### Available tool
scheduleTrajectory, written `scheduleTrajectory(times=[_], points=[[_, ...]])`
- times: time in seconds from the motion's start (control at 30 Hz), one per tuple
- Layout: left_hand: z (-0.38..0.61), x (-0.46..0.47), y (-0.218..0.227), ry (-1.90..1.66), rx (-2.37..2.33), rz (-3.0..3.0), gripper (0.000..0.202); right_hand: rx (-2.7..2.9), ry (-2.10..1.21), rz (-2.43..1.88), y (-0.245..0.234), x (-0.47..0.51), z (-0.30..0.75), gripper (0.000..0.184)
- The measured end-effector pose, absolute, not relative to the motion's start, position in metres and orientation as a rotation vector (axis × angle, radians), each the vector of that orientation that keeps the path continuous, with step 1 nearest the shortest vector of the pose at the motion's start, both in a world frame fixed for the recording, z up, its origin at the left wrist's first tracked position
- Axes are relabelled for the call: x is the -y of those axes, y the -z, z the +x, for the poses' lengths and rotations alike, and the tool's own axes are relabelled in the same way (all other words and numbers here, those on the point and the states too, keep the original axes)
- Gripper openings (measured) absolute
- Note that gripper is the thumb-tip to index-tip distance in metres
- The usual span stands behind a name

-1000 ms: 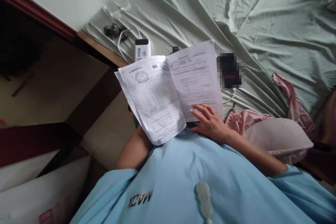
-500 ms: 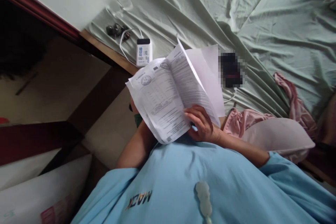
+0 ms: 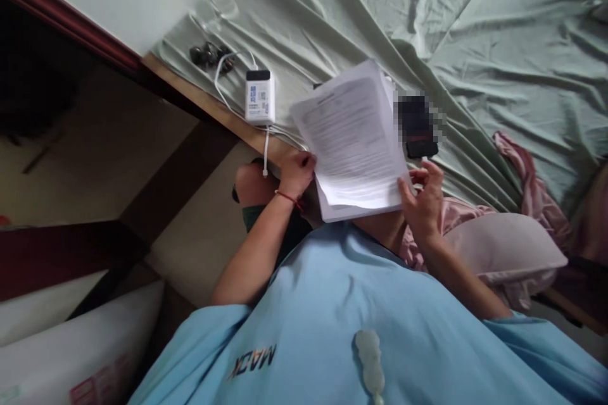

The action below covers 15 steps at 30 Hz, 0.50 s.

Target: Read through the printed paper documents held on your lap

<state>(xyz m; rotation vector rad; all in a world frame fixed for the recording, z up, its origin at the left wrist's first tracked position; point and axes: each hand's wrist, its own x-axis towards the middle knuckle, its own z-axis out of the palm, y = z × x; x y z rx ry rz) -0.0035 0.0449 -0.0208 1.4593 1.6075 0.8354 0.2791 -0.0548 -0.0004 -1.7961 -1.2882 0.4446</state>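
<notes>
Left fingers (image 3: 308, 161) and right fingers (image 3: 433, 172) pinch opposite edges of thin, rectangular, curling paper sheets (image 3: 351, 133).

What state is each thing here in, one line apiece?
Printed papers: stacked, top sheet curling
Left hand: curled at papers' left edge
Right hand: at papers' right edge, grip unclear
White device: cable plugged into one end
Bedsheet: wrinkled
Dark device: blurred, state unclear
</notes>
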Motion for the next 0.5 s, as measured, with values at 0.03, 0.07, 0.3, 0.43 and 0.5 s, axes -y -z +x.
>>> scheduleTrajectory(times=[0.03,0.07,0.3,0.43,0.5], points=[[-0.003,-0.044,0.019,-0.834,-1.629,1.489,0.024,1.365,-0.392,-1.827,0.002,0.052,0.287,0.056],[-0.002,-0.043,0.018,-0.834,-1.643,1.511,0.023,1.456,-0.324,-1.849,0.004,0.051,0.293,0.055],[0.0,-0.033,0.015,-0.955,-1.516,1.358,0.028,1.924,-0.098,-1.774,-0.004,0.05,0.296,0.013],[-0.006,-0.022,0.01,-1.001,-1.441,1.318,0.034,1.861,-0.198,-1.749,-0.006,0.042,0.292,0.022],[-0.009,-0.017,0.006,-0.992,-1.409,1.365,0.035,1.794,-0.323,-1.739,-0.001,0.036,0.294,0.035]])
